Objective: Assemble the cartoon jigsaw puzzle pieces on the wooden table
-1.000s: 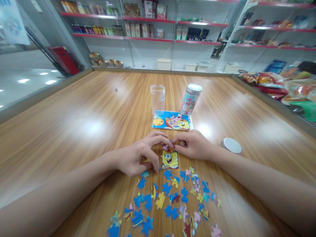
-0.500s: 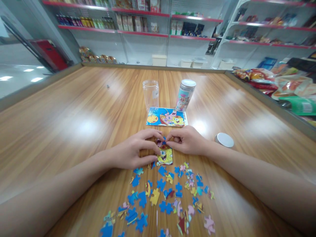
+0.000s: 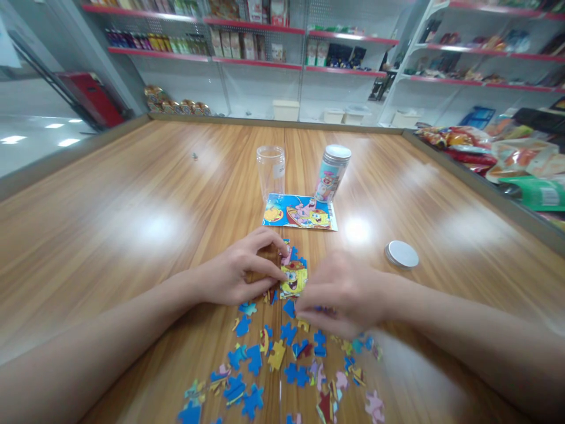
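Observation:
A small joined patch of cartoon jigsaw (image 3: 295, 277) lies on the wooden table (image 3: 132, 224). My left hand (image 3: 241, 274) rests at its left edge, fingers curled and pressed on the patch. My right hand (image 3: 342, 294) is smeared by motion and hovers over the loose jigsaw pieces (image 3: 282, 359) scattered in front of me; its fingers point down at the pieces, and what they hold cannot be made out.
Beyond the patch lie a printed reference picture (image 3: 300, 213), a clear empty jar (image 3: 271, 168) and a labelled jar with a lid (image 3: 332, 172). A round white lid (image 3: 401, 254) lies to the right. Snack bags (image 3: 507, 153) and store shelves (image 3: 265, 53) surround the table.
My right hand has left the top of the joined patch and moved down and toward me over the loose pieces. My left hand stays at the patch.

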{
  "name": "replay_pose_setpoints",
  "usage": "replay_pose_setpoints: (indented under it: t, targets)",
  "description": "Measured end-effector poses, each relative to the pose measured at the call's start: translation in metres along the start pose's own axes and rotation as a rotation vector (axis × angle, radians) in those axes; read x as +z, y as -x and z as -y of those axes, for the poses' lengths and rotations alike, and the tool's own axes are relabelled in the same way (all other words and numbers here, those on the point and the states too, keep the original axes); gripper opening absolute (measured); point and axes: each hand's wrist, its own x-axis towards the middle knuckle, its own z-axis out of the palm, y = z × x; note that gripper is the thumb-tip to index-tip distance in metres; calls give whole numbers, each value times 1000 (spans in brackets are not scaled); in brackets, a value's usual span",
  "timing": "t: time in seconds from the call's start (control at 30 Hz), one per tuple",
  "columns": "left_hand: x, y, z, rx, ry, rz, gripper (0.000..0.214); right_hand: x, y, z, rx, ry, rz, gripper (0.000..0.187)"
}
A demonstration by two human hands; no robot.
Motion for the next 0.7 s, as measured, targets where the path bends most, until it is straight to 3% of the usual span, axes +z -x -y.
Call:
replay_pose_setpoints:
  t: [0.13, 0.27, 0.37, 0.5, 0.7]
  targets:
    - [-1, 3, 2, -57, -48, -48, 23, -15, -4, 41, 148, 93, 307, 28]
    - [0, 3, 3, -80, -77, -37, 26, -29, -9, 49, 278, 163, 465, 38]
    - [0, 2, 3, -58, -61, -16, 26, -42, -3, 41, 378, 200, 497, 48]
    - [1, 2, 4, -64, -53, -1, 26, -55, 13, 30, 448, 335, 488, 43]
    - [2, 5, 8, -76, -37, -12, 23, -48, 13, 10, 658, 394, 577, 44]
